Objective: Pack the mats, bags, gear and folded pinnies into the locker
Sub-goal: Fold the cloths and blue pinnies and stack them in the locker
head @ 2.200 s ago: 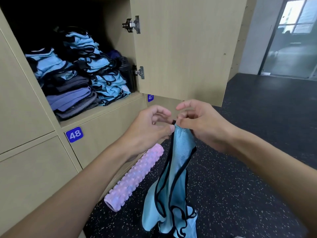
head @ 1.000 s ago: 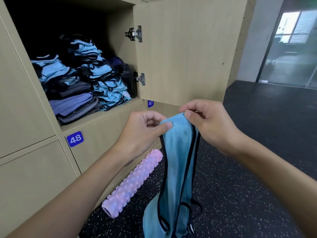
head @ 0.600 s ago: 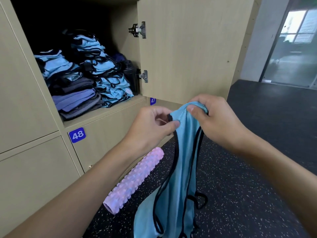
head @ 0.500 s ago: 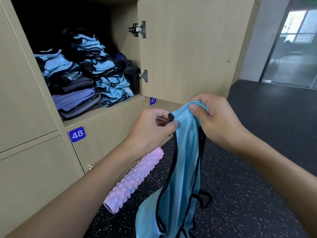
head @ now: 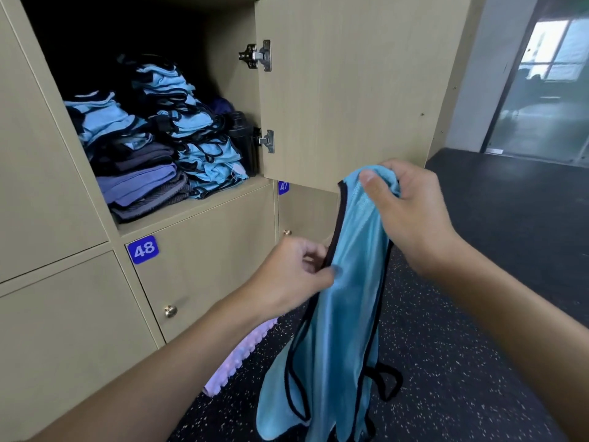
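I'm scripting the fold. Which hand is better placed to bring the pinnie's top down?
Probably the right hand: it grips the blue pinnie at its top, while the left hand pinches the black edge lower down.

Right hand [head: 411, 212] gripping top of blue pinnie [head: 344, 314]; left hand [head: 296, 275] pinching its black-trimmed edge lower down. Folded pinnies [head: 197, 148] sitting stacked in open locker [head: 229, 90].

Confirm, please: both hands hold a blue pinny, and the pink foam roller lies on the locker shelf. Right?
Not quite. The head view shows the pink foam roller lying on the floor beside the lockers, not on the shelf. The left hand and right hand do hold the blue pinny.
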Tool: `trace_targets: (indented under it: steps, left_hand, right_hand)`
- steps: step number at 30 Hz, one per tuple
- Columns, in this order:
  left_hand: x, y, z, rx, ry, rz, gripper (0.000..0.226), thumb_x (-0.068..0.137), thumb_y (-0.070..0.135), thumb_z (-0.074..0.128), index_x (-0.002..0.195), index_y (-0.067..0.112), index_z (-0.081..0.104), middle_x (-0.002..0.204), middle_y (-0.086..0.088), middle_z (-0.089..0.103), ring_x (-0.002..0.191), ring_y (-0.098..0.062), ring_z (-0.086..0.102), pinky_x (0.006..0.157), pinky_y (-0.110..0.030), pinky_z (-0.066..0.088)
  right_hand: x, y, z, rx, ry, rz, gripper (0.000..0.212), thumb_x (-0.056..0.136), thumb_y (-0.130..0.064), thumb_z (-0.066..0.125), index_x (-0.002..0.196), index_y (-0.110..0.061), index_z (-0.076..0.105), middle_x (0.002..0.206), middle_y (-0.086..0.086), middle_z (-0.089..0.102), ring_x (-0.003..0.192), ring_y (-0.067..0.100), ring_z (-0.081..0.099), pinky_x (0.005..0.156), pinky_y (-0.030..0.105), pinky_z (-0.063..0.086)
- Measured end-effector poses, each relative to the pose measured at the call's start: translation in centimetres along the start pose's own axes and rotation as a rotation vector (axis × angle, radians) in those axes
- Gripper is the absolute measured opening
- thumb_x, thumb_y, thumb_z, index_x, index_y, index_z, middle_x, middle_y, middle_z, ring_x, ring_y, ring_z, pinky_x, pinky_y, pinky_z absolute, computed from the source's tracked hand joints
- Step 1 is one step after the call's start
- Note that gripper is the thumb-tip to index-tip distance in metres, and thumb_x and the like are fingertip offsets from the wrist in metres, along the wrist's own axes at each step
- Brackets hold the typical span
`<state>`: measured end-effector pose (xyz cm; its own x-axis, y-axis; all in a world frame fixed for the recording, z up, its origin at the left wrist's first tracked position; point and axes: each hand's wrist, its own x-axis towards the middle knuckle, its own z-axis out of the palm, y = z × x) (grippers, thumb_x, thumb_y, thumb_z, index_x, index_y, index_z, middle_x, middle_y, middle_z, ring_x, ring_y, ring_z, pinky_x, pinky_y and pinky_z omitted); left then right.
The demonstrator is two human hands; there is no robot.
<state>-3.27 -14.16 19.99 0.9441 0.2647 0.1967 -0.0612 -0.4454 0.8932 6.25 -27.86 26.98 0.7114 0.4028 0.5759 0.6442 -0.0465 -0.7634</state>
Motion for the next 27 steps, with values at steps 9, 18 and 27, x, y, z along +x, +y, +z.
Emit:
trace_targets:
  steps: [9, 18, 27]
  left_hand:
    - [-0.2, -5.9, -3.2, 0.446, -0.104, -0.117, 0.007, 0.075, 0.011, 0.063, 0.070, 0.013, 0.066, 0.062, 0.006, 0.057, 0.057, -0.007, 0.045, 0.059, -0.036, 0.046]
    - [0.1, -3.2, -6.6, 0.560, 0.011, -0.052, 0.024, 0.082, 0.001, 0.060, 0.084, 0.024, 0.067, 0.081, 0.003, 0.069, 0.074, -0.013, 0.065, 0.071, -0.029, 0.051]
    - [0.4, 1.6, -4.8, 0.298, 0.169, 0.032, 0.015, 0.080, 0.008, 0.068, 0.082, 0.020, 0.059, 0.066, 0.002, 0.069, 0.047, -0.003, 0.048, 0.050, -0.018, 0.039]
  right_hand:
    - [1.2, 2.9, -2.5, -0.003, 0.351, 0.115, 0.024, 0.101, -0.023, 0.050, 0.077, -0.028, 0.053, 0.068, -0.010, 0.048, 0.058, 0.002, 0.041, 0.056, 0.019, 0.037]
    - [0.6, 4.2, -2.0, -0.075, 0.089, 0.161, 0.025, 0.100, -0.025, 0.053, 0.077, -0.017, 0.056, 0.068, -0.003, 0.047, 0.055, 0.004, 0.038, 0.051, 0.020, 0.035]
    - [-2.4, 2.0, 1.6, 0.090, -0.432, 0.139, 0.016, 0.095, -0.018, 0.062, 0.087, -0.011, 0.073, 0.094, 0.017, 0.070, 0.076, 0.028, 0.064, 0.072, 0.041, 0.054]
